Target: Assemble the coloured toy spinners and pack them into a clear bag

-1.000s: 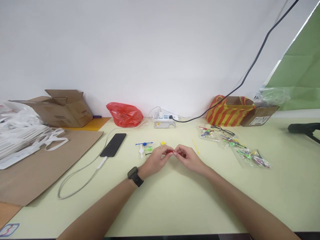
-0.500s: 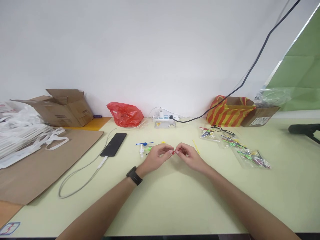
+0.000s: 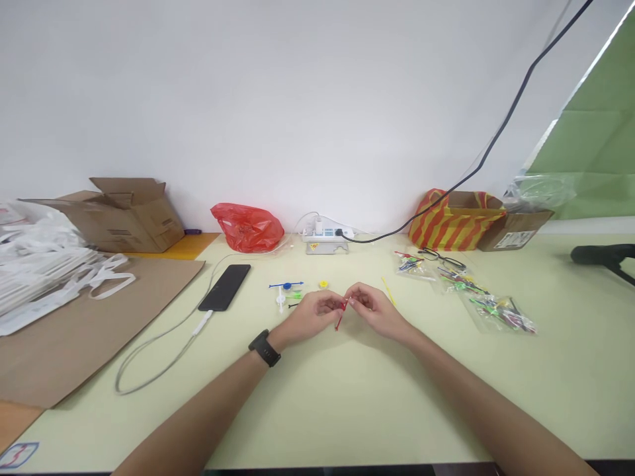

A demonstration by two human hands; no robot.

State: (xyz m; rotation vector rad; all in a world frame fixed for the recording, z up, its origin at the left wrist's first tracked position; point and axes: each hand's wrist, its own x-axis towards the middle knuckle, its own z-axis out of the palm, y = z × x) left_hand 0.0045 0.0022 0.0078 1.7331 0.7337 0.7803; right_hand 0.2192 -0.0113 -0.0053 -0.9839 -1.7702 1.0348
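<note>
My left hand [image 3: 317,315] and my right hand [image 3: 373,309] meet over the middle of the table. Between their fingertips is a thin red plastic piece [image 3: 338,322], its lower end slanting down below the fingers; the rest is partly hidden. Both hands are closed in a pinch on it. Left of my hands lie a blue arrow-shaped plastic piece [image 3: 286,285], a white plastic piece [image 3: 280,300] and a green one [image 3: 294,296]. A small yellow piece [image 3: 323,284] rests just behind them. To the right is a thin yellow stick [image 3: 388,291].
Several clear bags of coloured plastic pieces [image 3: 501,312] and eyeglasses [image 3: 449,259] lie at right. A phone [image 3: 225,287] with a cable is at left, near a cardboard sheet [image 3: 143,291]. A power strip [image 3: 327,233], red bag [image 3: 248,228] and striped bag [image 3: 446,228] stand along the wall.
The red piece has turned, so that a length of it now shows below my fingers. My left hand has shifted slightly down, uncovering the small yellow piece behind it.
</note>
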